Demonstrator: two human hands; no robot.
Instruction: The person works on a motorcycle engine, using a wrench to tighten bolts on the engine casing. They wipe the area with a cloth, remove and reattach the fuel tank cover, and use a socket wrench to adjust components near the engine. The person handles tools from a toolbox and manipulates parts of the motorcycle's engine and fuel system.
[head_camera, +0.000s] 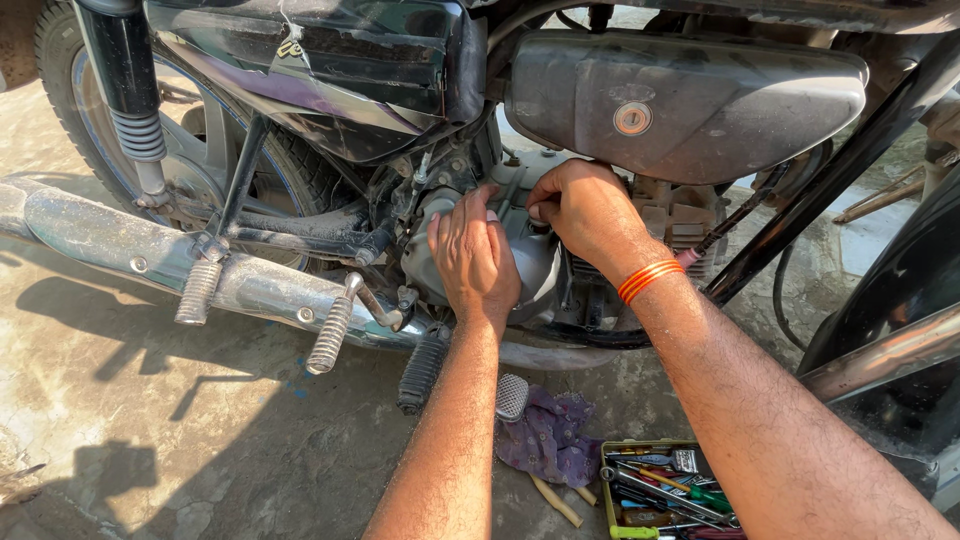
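Observation:
A motorcycle stands side-on in front of me, its grey engine side cover (535, 265) low in the middle. My left hand (473, 258) lies flat on that cover, fingers pointing up toward the frame. My right hand (585, 208), with orange threads round the wrist, is curled against the top of the engine just under the dark side panel (690, 100). Its fingertips are hidden in the gap, and I cannot tell whether they hold a part or a tool.
A chrome exhaust pipe (100, 240) runs along the left, with ribbed footpegs (330, 335) and a rubber peg (421, 372) sticking out. On the concrete below lie a purple rag (550, 440) and a yellow-rimmed tray of tools (665, 495). The rear wheel (90, 120) is at top left.

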